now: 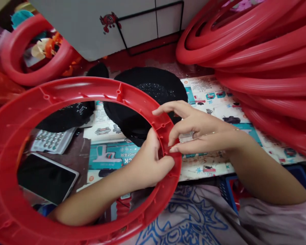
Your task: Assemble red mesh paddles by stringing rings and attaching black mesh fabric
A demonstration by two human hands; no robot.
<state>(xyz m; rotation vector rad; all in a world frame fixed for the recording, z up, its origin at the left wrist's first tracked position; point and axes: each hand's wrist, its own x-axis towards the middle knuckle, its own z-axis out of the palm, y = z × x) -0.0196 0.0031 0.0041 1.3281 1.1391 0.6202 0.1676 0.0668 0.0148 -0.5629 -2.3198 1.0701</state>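
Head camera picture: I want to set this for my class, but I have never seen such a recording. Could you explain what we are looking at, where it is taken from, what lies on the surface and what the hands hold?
There is no machine here. A person wears one camera on the head, looking forward and down at their own two bare hands. The left hand reaches through a large red plastic ring and grips its inner edge on the right side. The right hand pinches the same stretch of rim from outside with its fingertips. On the surface lie printed paper sheets, a round black mesh piece, a calculator and a dark-screened tablet. More red rings are piled at the right, and another red ring stands at the upper left.
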